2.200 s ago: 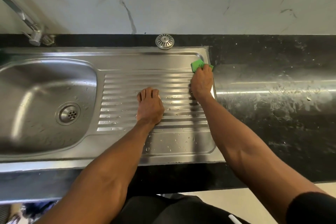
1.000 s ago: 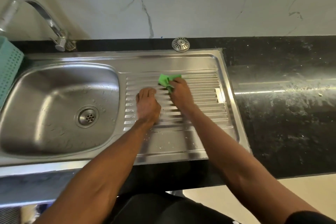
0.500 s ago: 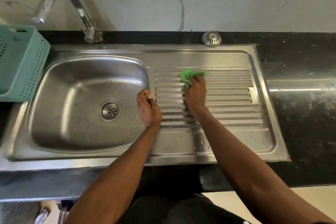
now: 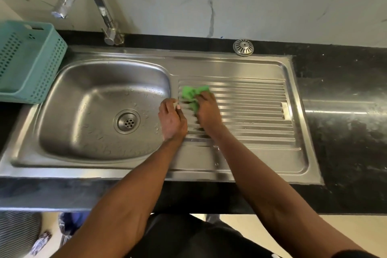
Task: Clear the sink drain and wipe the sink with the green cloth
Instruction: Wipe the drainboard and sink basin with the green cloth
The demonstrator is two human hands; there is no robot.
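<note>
Hands are working on the ribbed drying part of the sink (image 4: 230, 65), at its left edge beside the bowl. The right hand (image 4: 208, 112) is gripping the green cloth (image 4: 189, 93) and pressing it down. The left hand (image 4: 171, 118) is resting just beside it, fingers curled, holding nothing. The drain (image 4: 127, 121) is sitting in the bowl's middle.

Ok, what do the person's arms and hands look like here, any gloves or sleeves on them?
No gloves: the left hand and right hand are both bare, with no rings or watch visible. The forearms are bare too. A black sleeve edge shows only at the right arm's upper end.
</note>
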